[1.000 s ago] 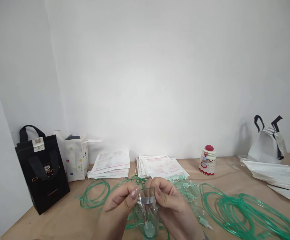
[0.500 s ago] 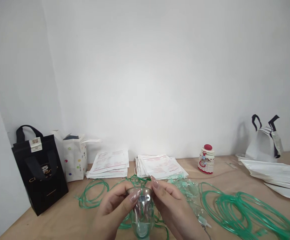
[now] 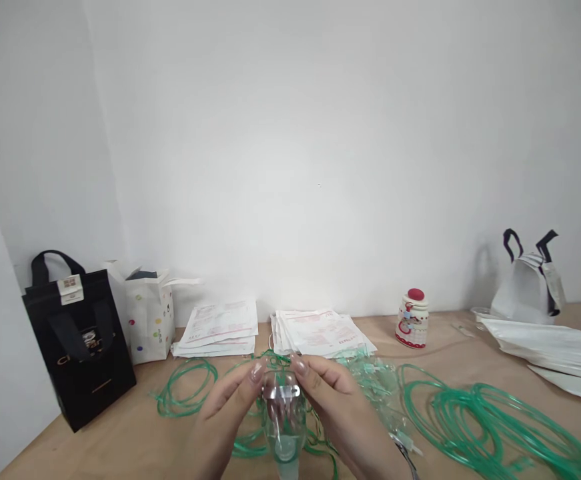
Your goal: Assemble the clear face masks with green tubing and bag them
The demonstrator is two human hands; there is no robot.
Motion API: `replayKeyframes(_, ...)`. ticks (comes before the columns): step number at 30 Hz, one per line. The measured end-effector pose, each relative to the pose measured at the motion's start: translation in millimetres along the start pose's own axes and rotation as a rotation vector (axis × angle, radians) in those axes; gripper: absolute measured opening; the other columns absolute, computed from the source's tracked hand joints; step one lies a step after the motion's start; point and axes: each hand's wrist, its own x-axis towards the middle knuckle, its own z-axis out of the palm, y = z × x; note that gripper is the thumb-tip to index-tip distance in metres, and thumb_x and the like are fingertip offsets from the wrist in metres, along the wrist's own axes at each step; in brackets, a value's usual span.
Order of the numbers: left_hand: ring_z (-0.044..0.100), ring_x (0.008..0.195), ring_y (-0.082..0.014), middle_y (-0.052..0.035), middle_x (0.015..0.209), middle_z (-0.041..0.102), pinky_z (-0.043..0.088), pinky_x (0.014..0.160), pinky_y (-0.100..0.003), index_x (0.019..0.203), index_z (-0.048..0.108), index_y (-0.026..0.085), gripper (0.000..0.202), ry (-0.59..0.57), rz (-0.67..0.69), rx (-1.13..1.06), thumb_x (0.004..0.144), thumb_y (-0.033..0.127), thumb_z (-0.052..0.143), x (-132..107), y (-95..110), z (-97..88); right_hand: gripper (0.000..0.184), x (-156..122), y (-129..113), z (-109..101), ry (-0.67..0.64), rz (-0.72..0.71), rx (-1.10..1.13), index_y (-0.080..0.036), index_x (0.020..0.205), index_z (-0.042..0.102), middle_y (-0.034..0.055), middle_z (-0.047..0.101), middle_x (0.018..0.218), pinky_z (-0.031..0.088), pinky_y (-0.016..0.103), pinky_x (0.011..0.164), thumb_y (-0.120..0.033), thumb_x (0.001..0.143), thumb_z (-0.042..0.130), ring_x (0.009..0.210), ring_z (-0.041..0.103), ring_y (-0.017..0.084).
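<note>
Left fingers (image 3: 255, 375) farther left, mask's (image 3: 284, 420) long axis vertical, spout (image 3: 288, 469) lowermost

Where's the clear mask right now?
The mask is at the bottom centre of the head view, held between the left hand and right hand.

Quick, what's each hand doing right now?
Left hand: closed, holding the clear oxygen mask near its top left.
Right hand: closed, holding that mask near its top right.

Clear mask (image 3: 283, 423) — metal strip (image 3: 281, 392) uppermost
</note>
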Motion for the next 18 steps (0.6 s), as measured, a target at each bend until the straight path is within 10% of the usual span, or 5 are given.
replayKeyframes(7, 0.056, 0.091, -0.0242, -0.0061, 0.086, 0.069, 0.039, 0.090, -0.035, 0.078, 0.072, 0.018, 0.035, -0.095, 0.004, 0.054, 0.074, 0.049, 0.056, 2.9, 0.3, -3.6, 0.034, 2.7, 4.7, -0.1, 0.019, -0.002, 0.025, -0.015, 0.066, 0.064, -0.0005, 0.051, 0.060, 0.038, 0.027, 0.064, -0.047, 0.077, 0.057, 0.061, 0.045, 0.013)
replayKeyframes(18, 0.049, 0.062, -0.0125, 0.0010, 0.061, 0.055, 0.039, 0.058, -0.021, 0.062, 0.059, 0.016, 0.023, -0.221, 0.038, 0.143, 0.072, 0.036, 0.064, -0.5, 8.1, 3.0, 0.033, 2.6, 8.3, -1.7, 0.011, -0.012, 0.022, -0.015, 0.063, 0.056, -0.0026, 0.044, 0.061, 0.032, 0.024, 0.058, -0.043, 0.080, 0.056, 0.060, 0.037, 0.010)
